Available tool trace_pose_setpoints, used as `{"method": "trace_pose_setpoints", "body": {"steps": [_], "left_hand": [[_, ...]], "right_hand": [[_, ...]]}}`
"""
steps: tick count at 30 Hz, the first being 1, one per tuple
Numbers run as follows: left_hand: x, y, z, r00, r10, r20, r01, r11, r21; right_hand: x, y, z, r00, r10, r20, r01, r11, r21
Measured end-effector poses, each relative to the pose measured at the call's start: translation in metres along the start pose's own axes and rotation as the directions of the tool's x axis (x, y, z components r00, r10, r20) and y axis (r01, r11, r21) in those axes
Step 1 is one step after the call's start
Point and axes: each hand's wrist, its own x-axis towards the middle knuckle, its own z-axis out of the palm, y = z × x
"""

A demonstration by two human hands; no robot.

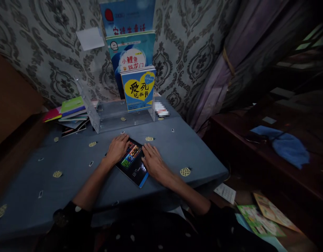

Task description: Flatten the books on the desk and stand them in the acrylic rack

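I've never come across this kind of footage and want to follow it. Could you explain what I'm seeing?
There's no machine here, just a person's bare hands. The single picture comes from a camera worn on their head, looking forward and down. The left hand and right hand rest at opposite sides of a dark book, which lies on a grey-blue tablecloth. Neither hand lifts it. Beyond them, a clear rack holds upright books, with a blue-and-yellow one in front. To its left is a pile of books.
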Motion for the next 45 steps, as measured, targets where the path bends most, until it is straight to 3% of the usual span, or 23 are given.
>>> {"method": "trace_pose_setpoints", "body": {"steps": [6,12,19,23,29,45], "left_hand": [[-0.003,0.003,0.007,0.998,0.055,0.024,-0.054,0.998,-0.025],[-0.003,-0.002,0.009,0.999,0.034,0.013,-0.034,0.999,-0.025],[-0.006,0.005,0.006,0.998,0.051,0.026,-0.050,0.998,-0.042],[-0.006,0.010,0.008,0.993,0.113,0.033,-0.111,0.991,-0.073],[-0.005,0.013,0.006,0.994,0.109,0.020,-0.108,0.992,-0.066],[-0.008,0.029,0.005,0.978,0.202,0.059,-0.191,0.969,-0.155]], "right_hand": [[0.029,0.005,0.003,0.993,-0.101,0.064,0.101,0.995,0.009],[0.046,0.007,0.001,0.984,-0.145,0.106,0.142,0.989,0.035],[0.041,-0.004,0.007,0.996,-0.017,0.088,0.018,1.000,-0.012],[0.041,-0.002,0.010,0.996,-0.023,0.085,0.023,1.000,0.003],[0.039,0.003,0.013,0.998,-0.053,0.036,0.052,0.998,0.029],[0.017,-0.004,0.000,0.999,0.008,0.034,-0.008,1.000,0.001]]}}
